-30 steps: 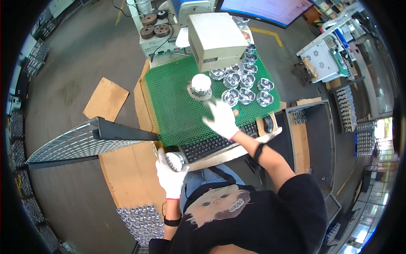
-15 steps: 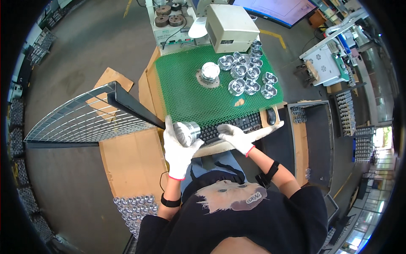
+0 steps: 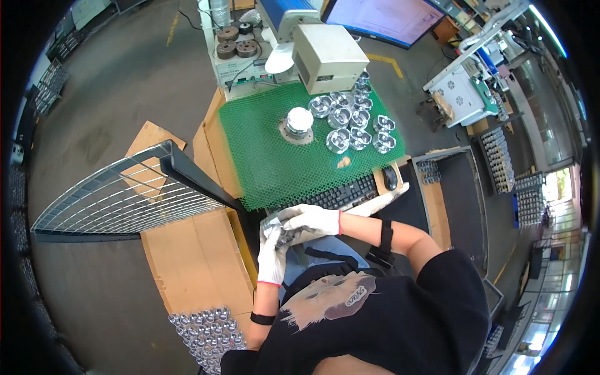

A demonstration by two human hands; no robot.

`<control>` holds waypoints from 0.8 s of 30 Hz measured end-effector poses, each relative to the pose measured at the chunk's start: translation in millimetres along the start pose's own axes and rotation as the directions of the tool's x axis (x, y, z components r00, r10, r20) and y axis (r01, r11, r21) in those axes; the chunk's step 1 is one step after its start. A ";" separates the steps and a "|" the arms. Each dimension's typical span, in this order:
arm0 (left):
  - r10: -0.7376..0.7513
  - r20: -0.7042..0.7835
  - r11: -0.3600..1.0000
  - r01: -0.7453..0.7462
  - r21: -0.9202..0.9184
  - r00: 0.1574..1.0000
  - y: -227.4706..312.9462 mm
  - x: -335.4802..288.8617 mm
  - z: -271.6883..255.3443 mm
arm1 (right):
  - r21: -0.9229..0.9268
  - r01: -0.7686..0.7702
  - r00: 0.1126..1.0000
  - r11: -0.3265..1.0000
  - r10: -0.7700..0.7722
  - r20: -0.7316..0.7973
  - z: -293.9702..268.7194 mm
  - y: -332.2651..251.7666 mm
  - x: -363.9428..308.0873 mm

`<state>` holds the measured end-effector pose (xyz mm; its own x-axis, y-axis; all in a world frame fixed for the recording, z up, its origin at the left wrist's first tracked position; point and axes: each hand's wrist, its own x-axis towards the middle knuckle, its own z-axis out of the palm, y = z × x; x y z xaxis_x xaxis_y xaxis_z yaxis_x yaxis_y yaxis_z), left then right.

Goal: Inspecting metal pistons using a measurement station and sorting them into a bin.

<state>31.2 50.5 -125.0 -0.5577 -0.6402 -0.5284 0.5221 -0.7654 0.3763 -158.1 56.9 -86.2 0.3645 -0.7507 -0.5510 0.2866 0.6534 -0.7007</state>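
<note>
- The left hand (image 3: 271,256), in a white glove with a red cuff edge, is at the near left corner of the desk (image 3: 389,196); its fingers are closed around a silver piston (image 3: 269,223).
- The right hand (image 3: 315,220), gloved alike, reaches across from the right; its fingers are bent over the right side of the same piston, also holding it, and hide much of it.
- The held piston is just off the near edge of the desk, left of the black keyboard (image 3: 340,195).
- A black mouse (image 3: 390,177) lies right of the keyboard.
- A green mesh mat (image 3: 256,156) covers most of the desk.
- On the mat, left of a cluster of loose pistons (image 3: 339,117), a single piston (image 3: 300,120) stands on a round metal base (image 3: 289,139).
- A cream machine head (image 3: 331,56) is over the far part of the mat, with a monitor (image 3: 381,22) beyond it to the right.
- Brown discs (image 3: 246,49) sit on a control box (image 3: 250,76) at the far left.
- Left of the desk are a wire panel (image 3: 125,203) and flat cardboard (image 3: 194,259), with rows of pistons (image 3: 209,334) at its near end.
</note>
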 end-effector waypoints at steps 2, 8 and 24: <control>0.154 -0.120 0.970 -0.127 0.209 0.981 -4.9 -11.6 -10.1 | -0.388 -0.009 1.000 0.922 0.005 -0.011 7.7 -36.2 15.2; 0.230 -0.325 0.945 -0.131 0.299 0.917 -3.3 -50.5 -55.7 | -0.998 0.038 0.880 -0.042 -0.471 0.053 -29.5 -93.3 113.9; 0.154 -0.376 0.907 0.020 0.420 0.914 8.8 1.4 13.2 | -0.932 0.254 0.742 -0.259 -0.566 0.359 -76.0 -23.4 63.3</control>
<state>26.5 42.1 -112.4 -0.1865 -0.6781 -0.7109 0.1919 -0.7348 0.6506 -209.1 -13.3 -139.2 0.4269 -0.8917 0.1503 -0.8075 -0.4507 -0.3806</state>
